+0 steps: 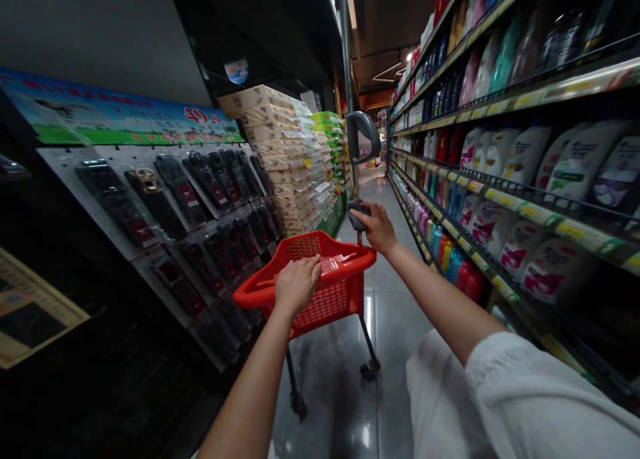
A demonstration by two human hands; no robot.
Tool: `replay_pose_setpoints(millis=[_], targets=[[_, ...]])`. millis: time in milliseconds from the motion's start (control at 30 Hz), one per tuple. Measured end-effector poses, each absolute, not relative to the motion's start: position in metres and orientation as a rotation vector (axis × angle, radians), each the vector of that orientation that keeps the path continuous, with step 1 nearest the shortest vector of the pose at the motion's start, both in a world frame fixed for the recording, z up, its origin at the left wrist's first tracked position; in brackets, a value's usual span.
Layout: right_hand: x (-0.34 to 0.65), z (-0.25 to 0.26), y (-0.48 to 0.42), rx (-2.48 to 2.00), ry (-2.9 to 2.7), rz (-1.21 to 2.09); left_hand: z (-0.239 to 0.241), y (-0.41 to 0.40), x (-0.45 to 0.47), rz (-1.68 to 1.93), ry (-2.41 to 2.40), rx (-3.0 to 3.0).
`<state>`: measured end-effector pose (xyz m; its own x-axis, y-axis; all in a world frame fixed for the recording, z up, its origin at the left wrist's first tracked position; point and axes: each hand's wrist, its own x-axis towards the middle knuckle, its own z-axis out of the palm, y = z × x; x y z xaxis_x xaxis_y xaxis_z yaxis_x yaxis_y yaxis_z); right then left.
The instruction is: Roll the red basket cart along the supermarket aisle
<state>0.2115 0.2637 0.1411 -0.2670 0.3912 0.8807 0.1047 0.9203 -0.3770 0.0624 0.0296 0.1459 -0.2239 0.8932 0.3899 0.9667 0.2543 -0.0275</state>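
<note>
A red plastic shopping cart (345, 292) on small wheels stands in the aisle in front of me. My left hand (296, 284) rests closed on the cart's near rim. My right hand (376, 227) is wrapped round the grey handle grip (356, 209) beside the cart's upright pole. A grey curved handle loop (364, 133) rises above it. The inside of the basket is mostly hidden by my left hand.
Shelves of shampoo and detergent bottles (505, 179) line the right side. On the left hangs a pegboard of dark packaged items (200, 199), then stacked cartons (290, 159). The glossy grey tiled floor (345, 392) runs ahead down the narrow aisle.
</note>
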Motion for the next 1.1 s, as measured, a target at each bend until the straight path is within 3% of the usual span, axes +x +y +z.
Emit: replay_pose_setpoints(millis=[133,267,500,667,767,900,1100], targets=[[0.229,0.115,0.267,-0.264,-1.982,0.337,0.146,0.031,0.065,-0.32,-2.202,-1.71],[0.237,0.138,0.256,-0.233,-1.876,0.359,0.146,0.031,0.065,-0.332,-2.213,-1.678],[0.259,0.232,0.214,-0.244,-1.322,0.064,0.146,0.029,0.063,-0.326,-2.201,-1.683],[0.248,0.326,0.237,-0.31,-1.522,-0.268,0.146,0.027,0.063,-0.336,-2.186,-1.69],[0.229,0.358,0.252,-0.343,-1.75,-0.295,0.146,0.026,0.065,-0.336,-2.17,-1.676],[0.219,0.351,0.249,-0.32,-1.837,-0.266,0.147,0.025,0.068,-0.328,-2.165,-1.639],[0.233,0.3,0.225,-0.319,-1.732,-0.179,0.148,0.024,0.068,-0.331,-2.162,-1.621]])
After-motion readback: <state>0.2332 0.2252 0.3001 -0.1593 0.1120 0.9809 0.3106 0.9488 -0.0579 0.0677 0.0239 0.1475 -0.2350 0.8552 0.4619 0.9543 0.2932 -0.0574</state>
